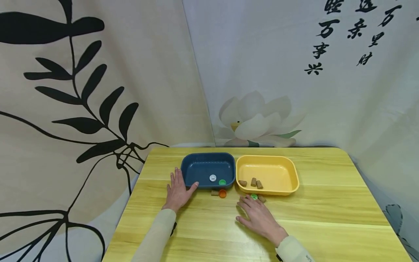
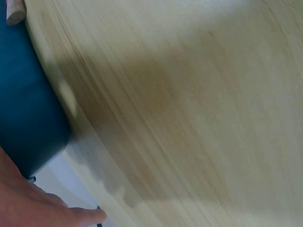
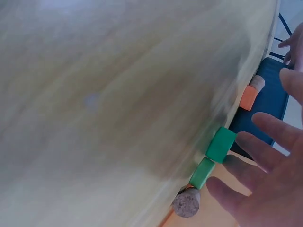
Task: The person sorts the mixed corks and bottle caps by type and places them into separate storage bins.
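Fingers straight, my left hand is at the near left corner of the blue tray. A white bottle cap and a green one lie inside that tray. My right hand spreads its fingers in front of the yellow tray, holding nothing. Close to its fingertips in the right wrist view are two green caps and a cork. An orange cap and another cork sit along the blue tray's front wall.
Three corks lie at the near left in the yellow tray. Both trays stand side by side toward the back of the wooden table. Behind the table hangs a printed curtain.
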Available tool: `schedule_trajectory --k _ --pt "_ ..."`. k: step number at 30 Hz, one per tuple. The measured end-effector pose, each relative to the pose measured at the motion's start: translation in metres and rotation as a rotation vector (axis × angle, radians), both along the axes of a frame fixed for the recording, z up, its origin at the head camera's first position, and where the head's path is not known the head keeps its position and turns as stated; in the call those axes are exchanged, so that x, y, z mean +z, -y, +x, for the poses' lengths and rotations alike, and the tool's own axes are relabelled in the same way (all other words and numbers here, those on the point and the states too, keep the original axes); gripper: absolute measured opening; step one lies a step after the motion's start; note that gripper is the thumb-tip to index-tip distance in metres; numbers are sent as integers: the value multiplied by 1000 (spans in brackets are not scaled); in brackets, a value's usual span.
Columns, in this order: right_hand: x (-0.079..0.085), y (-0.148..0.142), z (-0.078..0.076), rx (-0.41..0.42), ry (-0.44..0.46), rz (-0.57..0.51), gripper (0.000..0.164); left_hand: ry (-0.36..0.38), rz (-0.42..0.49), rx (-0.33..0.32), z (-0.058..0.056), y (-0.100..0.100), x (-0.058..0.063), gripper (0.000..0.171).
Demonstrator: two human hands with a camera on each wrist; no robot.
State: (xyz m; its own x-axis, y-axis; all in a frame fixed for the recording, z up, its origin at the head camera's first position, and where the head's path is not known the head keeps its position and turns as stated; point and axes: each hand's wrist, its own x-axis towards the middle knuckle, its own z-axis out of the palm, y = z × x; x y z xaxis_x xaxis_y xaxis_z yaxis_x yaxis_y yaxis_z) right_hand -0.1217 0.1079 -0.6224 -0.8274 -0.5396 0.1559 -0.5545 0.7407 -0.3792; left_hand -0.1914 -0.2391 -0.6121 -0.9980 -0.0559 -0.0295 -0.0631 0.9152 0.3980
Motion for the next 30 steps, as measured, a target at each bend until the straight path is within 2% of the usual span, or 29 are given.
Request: schedule_trajectory --k 10,17,22,30 --pt "1 0 1 5 -62 -10 52 -17 -13 -4 -1 1 -2 113" --pt "2 -5 -2 -33 -134 16 62 -20 -5 -7 -1 1 -2 113" --pt "-2 -8 -4 -31 -193 54 68 -2 -6 -5 -1 2 -2 113" --pt "-5 -10 -2 -59 -144 130 73 -17 -23 -5 -1 1 -4 113"
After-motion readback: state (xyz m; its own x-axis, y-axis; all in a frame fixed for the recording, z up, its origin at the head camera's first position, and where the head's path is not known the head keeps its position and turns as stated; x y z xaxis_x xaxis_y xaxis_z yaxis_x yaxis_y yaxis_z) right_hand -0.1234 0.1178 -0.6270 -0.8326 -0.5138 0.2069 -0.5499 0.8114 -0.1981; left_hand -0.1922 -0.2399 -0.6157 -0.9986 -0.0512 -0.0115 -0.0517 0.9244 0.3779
